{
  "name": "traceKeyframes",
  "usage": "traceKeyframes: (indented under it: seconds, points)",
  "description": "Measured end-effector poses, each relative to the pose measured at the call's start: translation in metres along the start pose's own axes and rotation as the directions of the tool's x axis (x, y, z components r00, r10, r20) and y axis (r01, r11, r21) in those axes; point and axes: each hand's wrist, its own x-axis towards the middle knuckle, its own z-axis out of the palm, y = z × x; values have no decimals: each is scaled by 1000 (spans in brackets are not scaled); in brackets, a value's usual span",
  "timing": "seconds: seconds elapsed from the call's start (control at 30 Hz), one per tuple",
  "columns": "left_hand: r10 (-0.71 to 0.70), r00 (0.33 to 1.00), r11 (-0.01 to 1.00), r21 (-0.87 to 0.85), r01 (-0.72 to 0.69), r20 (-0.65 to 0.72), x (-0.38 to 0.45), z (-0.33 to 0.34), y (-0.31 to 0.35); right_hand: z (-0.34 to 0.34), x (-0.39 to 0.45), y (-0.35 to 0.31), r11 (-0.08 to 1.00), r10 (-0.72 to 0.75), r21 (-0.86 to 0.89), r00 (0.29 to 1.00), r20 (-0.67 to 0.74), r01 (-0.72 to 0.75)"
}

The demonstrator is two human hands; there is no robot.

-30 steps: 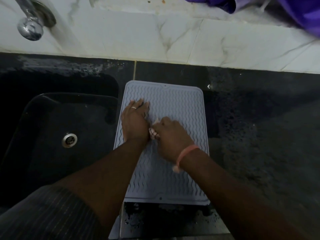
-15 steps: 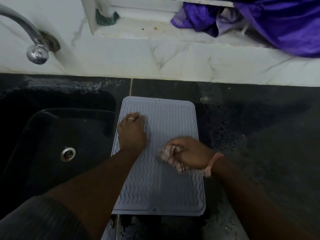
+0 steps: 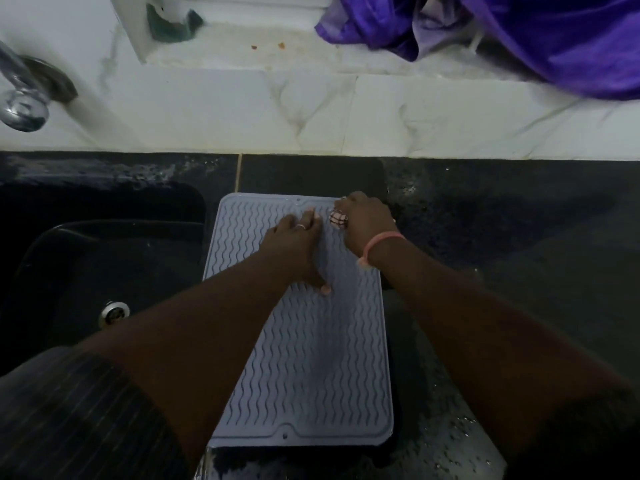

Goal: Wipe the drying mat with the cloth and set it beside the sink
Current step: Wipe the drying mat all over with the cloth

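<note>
A grey drying mat [image 3: 311, 368] with wavy ridges lies flat on the black counter, just right of the black sink [image 3: 97, 258]. My left hand [image 3: 294, 247], wearing a ring, presses flat on the mat's upper middle with fingers spread. My right hand [image 3: 367, 223], with a pink band at the wrist, is closed on a small checked cloth [image 3: 338, 218] at the mat's far right corner. Most of the cloth is hidden inside the fist.
A chrome tap [image 3: 20, 98] juts out from the white marble wall above the sink. The sink drain [image 3: 114, 311] shows at lower left. Purple fabric [image 3: 519, 36] hangs over the ledge at the back right. The wet black counter [image 3: 519, 254] stretches to the right.
My right hand with the cloth has swept from the mat's middle right up to its far right corner. My left hand has shifted toward the mat's centre and farther up.
</note>
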Motion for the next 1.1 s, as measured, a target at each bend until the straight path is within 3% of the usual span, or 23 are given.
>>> traceKeyframes:
  seconds: [0.17,0.4,0.57,0.63,0.73,0.83,0.93,1.1]
  points:
    - [-43,999,999,12,43,24,-2,-5,6,3,-43,-11,998,-60,-24,998,-8,60]
    - [-37,998,999,6,37,46,-1,-7,6,39,-155,-30,982,-123,134,988,-94,135]
    - [-45,994,999,11,45,100,-1,-10,9,39,-213,-45,974,-179,156,981,74,166]
    - [-59,994,998,7,58,93,-2,-10,11,28,-212,-43,960,-210,229,955,208,161]
    - [-67,996,998,-17,68,66,2,-5,10,-3,-179,-23,825,-135,561,939,315,-69]
    - [-63,998,998,-10,63,-11,7,1,7,-32,-126,-2,639,31,756,987,159,-142]
    - [-96,995,993,-67,94,-30,2,2,9,-38,-62,6,773,176,622,984,-15,-129]
    - [-151,988,984,-106,146,-34,4,1,14,-6,-6,8,961,110,263,991,-75,-87]
